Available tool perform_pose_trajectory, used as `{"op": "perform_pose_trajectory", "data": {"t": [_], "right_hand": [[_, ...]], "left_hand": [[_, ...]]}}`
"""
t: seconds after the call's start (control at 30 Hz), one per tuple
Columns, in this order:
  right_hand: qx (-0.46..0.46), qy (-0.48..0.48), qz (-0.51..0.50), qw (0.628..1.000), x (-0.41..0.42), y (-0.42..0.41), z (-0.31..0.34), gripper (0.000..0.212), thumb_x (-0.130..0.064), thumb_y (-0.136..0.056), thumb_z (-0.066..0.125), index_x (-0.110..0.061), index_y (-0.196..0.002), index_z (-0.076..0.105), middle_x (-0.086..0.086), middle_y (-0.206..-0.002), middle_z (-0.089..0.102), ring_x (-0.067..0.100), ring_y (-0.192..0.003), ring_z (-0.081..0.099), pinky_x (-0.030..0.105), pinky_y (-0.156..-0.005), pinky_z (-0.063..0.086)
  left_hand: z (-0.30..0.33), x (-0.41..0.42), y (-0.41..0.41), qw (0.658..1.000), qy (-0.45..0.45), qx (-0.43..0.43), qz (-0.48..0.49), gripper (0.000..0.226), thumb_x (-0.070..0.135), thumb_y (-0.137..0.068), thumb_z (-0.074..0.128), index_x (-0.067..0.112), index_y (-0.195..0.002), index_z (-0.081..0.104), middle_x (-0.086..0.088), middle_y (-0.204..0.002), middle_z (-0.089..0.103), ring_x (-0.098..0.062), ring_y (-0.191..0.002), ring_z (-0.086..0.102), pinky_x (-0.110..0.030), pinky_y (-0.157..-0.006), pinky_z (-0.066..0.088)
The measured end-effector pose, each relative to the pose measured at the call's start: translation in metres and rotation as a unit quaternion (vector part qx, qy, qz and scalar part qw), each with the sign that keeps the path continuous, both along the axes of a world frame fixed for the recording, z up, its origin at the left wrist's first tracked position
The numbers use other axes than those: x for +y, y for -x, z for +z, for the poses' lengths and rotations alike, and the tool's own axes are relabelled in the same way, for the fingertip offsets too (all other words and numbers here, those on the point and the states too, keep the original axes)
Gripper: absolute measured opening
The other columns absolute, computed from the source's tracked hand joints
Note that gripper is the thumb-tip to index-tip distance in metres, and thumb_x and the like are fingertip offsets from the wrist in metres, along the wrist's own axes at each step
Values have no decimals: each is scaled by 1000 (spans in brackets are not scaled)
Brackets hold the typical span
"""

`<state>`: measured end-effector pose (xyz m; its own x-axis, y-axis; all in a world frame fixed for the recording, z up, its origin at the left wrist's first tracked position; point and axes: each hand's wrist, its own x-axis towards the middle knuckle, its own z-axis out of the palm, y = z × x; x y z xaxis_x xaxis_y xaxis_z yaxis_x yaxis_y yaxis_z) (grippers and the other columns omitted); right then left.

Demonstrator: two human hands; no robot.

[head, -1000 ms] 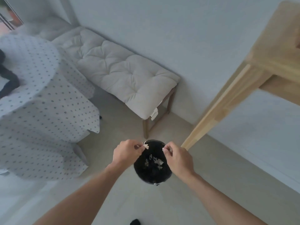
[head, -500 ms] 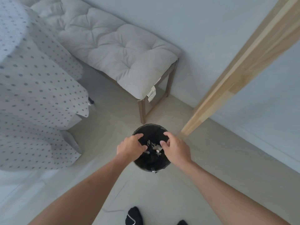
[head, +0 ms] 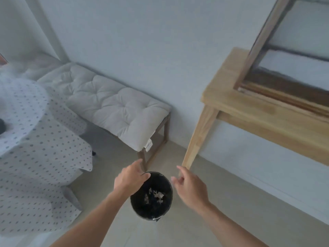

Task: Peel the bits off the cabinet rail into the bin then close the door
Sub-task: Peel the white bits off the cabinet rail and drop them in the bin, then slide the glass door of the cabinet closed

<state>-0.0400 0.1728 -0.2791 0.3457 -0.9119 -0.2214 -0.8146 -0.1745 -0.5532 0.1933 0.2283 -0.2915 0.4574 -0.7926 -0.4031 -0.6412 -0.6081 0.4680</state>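
From my remote station, the head view looks down on a small round black bin (head: 151, 195) standing on the pale floor (head: 204, 220) near the lower centre of the frame, at about 6 o'clock. Pale torn bits (head: 156, 194) lie scattered inside it against the dark liner. The left hand (head: 130, 179) hangs at the bin's 10 o'clock rim, its back to the camera, and its fingers (head: 138, 165) are loosely extended and slightly apart, pinching nothing that I can see. The right hand (head: 191, 187) sits just beside the bin at its 2 o'clock, clear of the rim, with fingers (head: 181, 170) relaxed and spread, also empty. Both bare forearms enter from the bottom edge. At 3 o'clock stands a light wooden worktop (head: 249, 104) on a slanted leg (head: 197, 138), whose foot meets the floor just beyond the right hand. On the worktop at 1 o'clock rests a wood-framed cabinet (head: 284, 68); its lower rail (head: 284, 97) appears as a darker band, but blur keeps me from telling whether any bits cling to it, or how the door stands. At 11 o'clock a bench with a tufted grey cushion (head: 110, 104) runs along the white wall (head: 160, 41). At 9 o'clock a white cloth with grey dots (head: 35, 139) drapes down to the floor.
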Motion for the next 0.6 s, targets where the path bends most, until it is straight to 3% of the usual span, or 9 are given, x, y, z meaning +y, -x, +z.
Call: {"op": "perform_pose_trajectory", "data": {"t": [0.13, 0.27, 0.37, 0.47, 0.6], "right_hand": [[-34, 34, -30, 998, 1, 30, 84, 54, -57, -99, 54, -35, -149, 53, -14, -113, 71, 14, -111, 68, 37, -95, 53], [-83, 65, -75, 992, -4, 63, 161, 54, -60, -97, 56, -39, -146, 53, -21, -95, 64, 9, -107, 68, 35, -94, 51], [-108, 98, -103, 984, -9, 91, 214, 57, -62, -97, 55, -39, -149, 51, -23, -94, 63, 5, -104, 66, 32, -93, 49], [-126, 135, -129, 974, -16, 120, 259, 55, -62, -98, 54, -39, -148, 51, -22, -95, 63, 3, -95, 62, 30, -85, 48], [-141, 177, -157, 962, -19, 157, 303, 54, -59, -95, 58, -41, -146, 54, -22, -94, 66, 2, -93, 62, 31, -82, 47]], "left_hand": [[80, -12, 17, 998, 65, -2, -2, 68, 59, -90, 72, 46, -153, 49, 20, -113, 73, -13, -103, 69, -41, -94, 59], [154, -31, 34, 991, 130, -21, -32, 75, 67, -88, 71, 50, -156, 45, 26, -112, 71, -13, -106, 70, -39, -90, 55], [205, -44, 50, 983, 174, -19, -58, 77, 69, -88, 71, 50, -157, 43, 32, -109, 67, -5, -99, 70, -35, -84, 53], [248, -61, 71, 973, 218, -12, -75, 73, 64, -89, 75, 48, -155, 49, 33, -104, 66, -4, -93, 71, -39, -91, 58], [294, -86, 101, 961, 256, -38, -101, 75, 71, -87, 71, 49, -155, 49, 33, -103, 67, -6, -101, 68, -38, -94, 58]]}}
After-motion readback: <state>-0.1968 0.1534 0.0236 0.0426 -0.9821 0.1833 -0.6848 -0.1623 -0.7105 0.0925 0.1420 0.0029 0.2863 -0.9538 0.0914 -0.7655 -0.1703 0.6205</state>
